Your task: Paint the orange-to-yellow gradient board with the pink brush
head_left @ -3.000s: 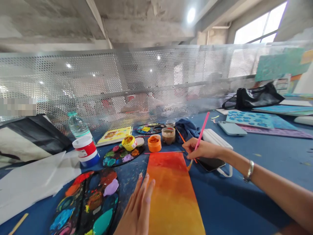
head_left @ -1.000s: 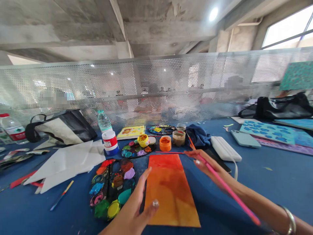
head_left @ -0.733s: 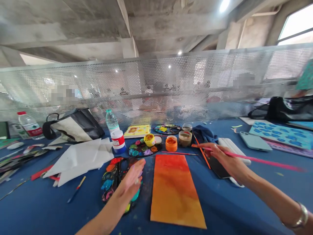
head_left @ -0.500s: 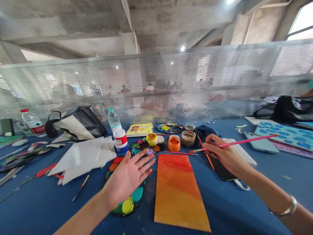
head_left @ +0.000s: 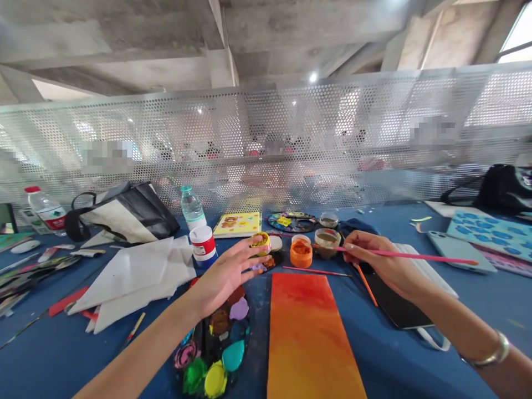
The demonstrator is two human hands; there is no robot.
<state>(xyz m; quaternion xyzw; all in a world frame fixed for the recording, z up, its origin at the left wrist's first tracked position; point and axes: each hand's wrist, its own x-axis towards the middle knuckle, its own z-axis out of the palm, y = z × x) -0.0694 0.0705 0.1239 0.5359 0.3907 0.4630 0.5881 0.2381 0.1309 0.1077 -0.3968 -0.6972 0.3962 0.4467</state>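
Since half a second ago the left hand (head_left: 230,271) has gone forward, off the large palette (head_left: 216,349), and now reaches toward the yellow paint jar (head_left: 260,242). Its fingers are open and spread, and they hold nothing. The fingertips lie just beside the jar, but I cannot tell for sure if they already touch it, because the view is flat there.

Also the right hand (head_left: 376,260) has turned a little. It grips the pink brush (head_left: 424,256) between thumb and fingers, with the handle pointing to 3 o'clock. The bristle end now lies at the rim of the brown cup (head_left: 327,243), where before it was lower and short of the cup.

Seen from the orange painting (head_left: 311,332), which lies flat on the blue table (head_left: 374,366) between the two arms, the yellow jar is at 11 o'clock, the orange jar (head_left: 301,253) at 12 o'clock and the brown cup at 1 o'clock. A black phone (head_left: 399,310) lies under the right wrist.

As I judge it, both hands are now busy at the pots and not on the painting, so this moment belongs to taking colour or wetting the brush, not to a stroke.
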